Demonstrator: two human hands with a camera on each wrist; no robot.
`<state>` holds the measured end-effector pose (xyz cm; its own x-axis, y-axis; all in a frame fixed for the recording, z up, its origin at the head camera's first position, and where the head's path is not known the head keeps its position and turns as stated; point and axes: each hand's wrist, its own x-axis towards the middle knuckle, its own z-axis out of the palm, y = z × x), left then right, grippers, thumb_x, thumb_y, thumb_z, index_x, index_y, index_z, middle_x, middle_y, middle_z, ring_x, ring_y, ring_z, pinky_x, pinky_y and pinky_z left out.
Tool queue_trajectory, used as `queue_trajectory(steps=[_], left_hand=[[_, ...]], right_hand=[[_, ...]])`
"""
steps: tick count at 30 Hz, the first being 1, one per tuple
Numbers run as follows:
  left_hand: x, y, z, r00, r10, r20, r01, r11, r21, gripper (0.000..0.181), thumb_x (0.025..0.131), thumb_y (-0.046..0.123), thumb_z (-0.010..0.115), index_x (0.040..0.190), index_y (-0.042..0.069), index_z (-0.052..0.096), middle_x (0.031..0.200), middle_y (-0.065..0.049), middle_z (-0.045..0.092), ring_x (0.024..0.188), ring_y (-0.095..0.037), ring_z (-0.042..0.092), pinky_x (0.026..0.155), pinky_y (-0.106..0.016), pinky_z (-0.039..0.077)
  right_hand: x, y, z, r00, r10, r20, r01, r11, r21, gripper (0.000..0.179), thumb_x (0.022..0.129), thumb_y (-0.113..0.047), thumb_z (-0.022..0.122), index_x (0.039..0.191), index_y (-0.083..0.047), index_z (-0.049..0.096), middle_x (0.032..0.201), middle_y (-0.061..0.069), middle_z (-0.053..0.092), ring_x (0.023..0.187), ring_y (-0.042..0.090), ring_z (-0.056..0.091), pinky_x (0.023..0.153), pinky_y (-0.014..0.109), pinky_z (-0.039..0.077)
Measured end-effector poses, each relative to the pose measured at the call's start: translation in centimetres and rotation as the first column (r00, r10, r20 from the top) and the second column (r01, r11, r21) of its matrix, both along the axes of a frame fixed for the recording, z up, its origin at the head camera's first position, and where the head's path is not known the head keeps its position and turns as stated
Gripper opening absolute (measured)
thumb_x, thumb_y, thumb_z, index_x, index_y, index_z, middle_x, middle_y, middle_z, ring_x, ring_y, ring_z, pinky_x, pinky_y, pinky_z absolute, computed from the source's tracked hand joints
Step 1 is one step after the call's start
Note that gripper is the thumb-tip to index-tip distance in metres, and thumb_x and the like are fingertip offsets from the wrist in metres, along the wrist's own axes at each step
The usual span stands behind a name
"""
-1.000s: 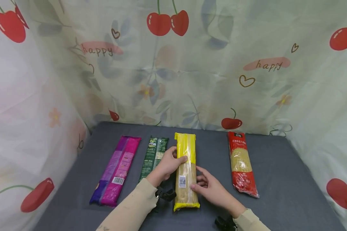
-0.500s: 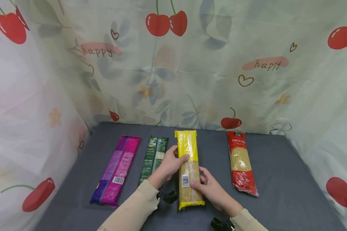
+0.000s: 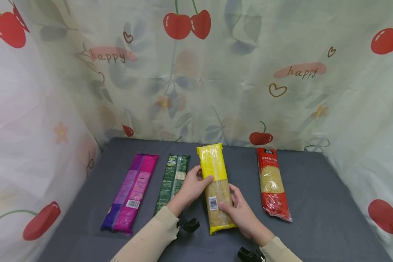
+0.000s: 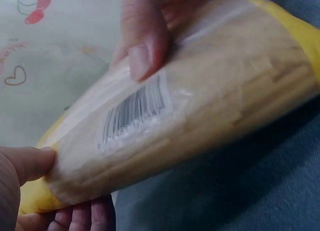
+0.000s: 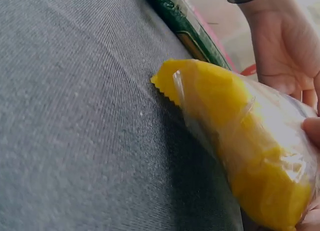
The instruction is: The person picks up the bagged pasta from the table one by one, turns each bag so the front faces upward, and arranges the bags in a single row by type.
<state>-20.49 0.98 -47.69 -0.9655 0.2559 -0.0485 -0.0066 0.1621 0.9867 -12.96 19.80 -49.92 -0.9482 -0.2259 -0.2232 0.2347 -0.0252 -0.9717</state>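
Observation:
A yellow bag of noodles (image 3: pixel 218 189) with a clear window and a barcode label is held between both hands, tilted slightly. My left hand (image 3: pixel 194 185) grips its left edge around the middle, thumb on top and fingers beneath. On the lower right edge, my right hand (image 3: pixel 240 211) pinches it, the thumb beside the barcode. In the left wrist view the noodle bag (image 4: pixel 200 106) slants over the cloth with shadow under it. Its yellow end (image 5: pixel 215 96) stands off the cloth in the right wrist view.
A purple-pink packet (image 3: pixel 131 193) and a green packet (image 3: pixel 173 182) lie to the left, the green one partly behind the left forearm. To the right lies a red noodle bag (image 3: pixel 273 183). Dark grey cloth (image 3: pixel 314 203) covers the table; a printed curtain (image 3: pixel 235 91) encloses it.
The yellow noodle bag has risen from the table and turned, its top leaning left and its lower end shifting right. Both hands have moved slightly with it. The other packets stay put.

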Motion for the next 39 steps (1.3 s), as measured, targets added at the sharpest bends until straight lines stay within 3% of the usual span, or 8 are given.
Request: queue_trajectory(steps=[11,15,21,23,26,30,35,39], left_hand=[[0.5,0.1,0.3,0.994,-0.033,-0.103,0.015,0.985,-0.174,0.064,0.095,0.029,0.064,0.150,0.015,0.034,0.122,-0.006,0.053,0.093,-0.015,0.060,0.073,-0.032,0.053],[0.8,0.3,0.7,0.990,-0.044,-0.134,0.019,0.982,-0.188,0.062,0.095,0.024,0.063,0.150,0.017,0.035,0.120,-0.005,0.052,0.093,-0.013,0.060,0.074,-0.030,0.053],[1.1,0.4,1.3,0.989,-0.046,-0.140,0.022,0.985,-0.171,0.061,0.096,0.025,0.062,0.150,0.018,0.034,0.119,-0.005,0.051,0.094,-0.014,0.061,0.074,-0.030,0.053],[1.1,0.2,1.5,0.992,-0.052,-0.113,0.038,0.992,-0.121,0.063,0.096,0.026,0.061,0.152,0.020,0.032,0.122,-0.006,0.051,0.097,-0.015,0.062,0.076,-0.031,0.054],[1.0,-0.1,1.7,0.996,-0.076,-0.042,0.078,0.996,0.049,0.066,0.097,0.027,0.061,0.153,0.024,0.027,0.128,-0.009,0.052,0.103,-0.020,0.063,0.081,-0.037,0.054],[0.9,-0.4,2.1,0.992,-0.125,0.017,0.116,0.958,0.264,0.067,0.098,0.026,0.059,0.154,0.027,0.022,0.136,-0.016,0.051,0.114,-0.028,0.059,0.088,-0.044,0.051],[1.0,-0.5,2.6,0.991,-0.121,0.049,0.098,0.936,0.337,0.070,0.097,0.031,0.060,0.154,0.028,0.020,0.140,-0.016,0.046,0.119,-0.029,0.056,0.092,-0.046,0.049],[1.0,-0.4,2.5,0.992,-0.078,0.096,0.035,0.919,0.392,0.073,0.094,0.034,0.064,0.152,0.027,0.022,0.138,-0.015,0.047,0.116,-0.029,0.057,0.092,-0.046,0.049]], right_hand=[[-0.5,0.0,0.5,0.994,-0.104,-0.025,0.104,0.994,0.024,0.069,0.094,-0.013,0.064,0.147,-0.027,0.022,0.131,0.016,0.048,0.101,0.032,0.063,0.077,0.048,0.054],[-0.5,0.2,0.8,0.991,-0.122,-0.045,0.124,0.991,0.052,0.069,0.094,-0.012,0.065,0.146,-0.026,0.023,0.130,0.016,0.048,0.101,0.032,0.062,0.077,0.047,0.055],[-0.7,0.6,1.5,0.992,-0.079,-0.103,0.093,0.986,0.141,0.069,0.093,-0.012,0.066,0.146,-0.029,0.025,0.133,0.011,0.048,0.103,0.031,0.061,0.079,0.046,0.054],[-0.8,0.8,1.8,0.990,-0.053,-0.134,0.079,0.978,0.192,0.070,0.092,-0.013,0.067,0.146,-0.031,0.026,0.133,0.010,0.048,0.103,0.031,0.060,0.079,0.046,0.055],[-1.0,1.0,2.5,0.983,-0.009,-0.184,0.060,0.960,0.273,0.071,0.091,-0.012,0.068,0.146,-0.032,0.027,0.130,0.010,0.047,0.103,0.031,0.059,0.077,0.046,0.055],[-1.1,1.1,3.2,0.966,0.050,-0.253,0.043,0.936,0.348,0.072,0.092,-0.009,0.066,0.147,-0.035,0.028,0.131,0.008,0.044,0.106,0.032,0.057,0.077,0.046,0.054],[-1.0,0.2,3.7,0.924,0.118,-0.363,0.059,0.896,0.439,0.078,0.089,-0.002,0.066,0.149,-0.036,0.030,0.130,0.006,0.041,0.110,0.031,0.052,0.079,0.043,0.053],[-0.3,-1.3,5.1,0.889,0.169,-0.425,0.067,0.871,0.486,0.080,0.083,0.004,0.066,0.151,-0.024,0.032,0.132,0.011,0.035,0.111,0.029,0.047,0.082,0.043,0.049]])
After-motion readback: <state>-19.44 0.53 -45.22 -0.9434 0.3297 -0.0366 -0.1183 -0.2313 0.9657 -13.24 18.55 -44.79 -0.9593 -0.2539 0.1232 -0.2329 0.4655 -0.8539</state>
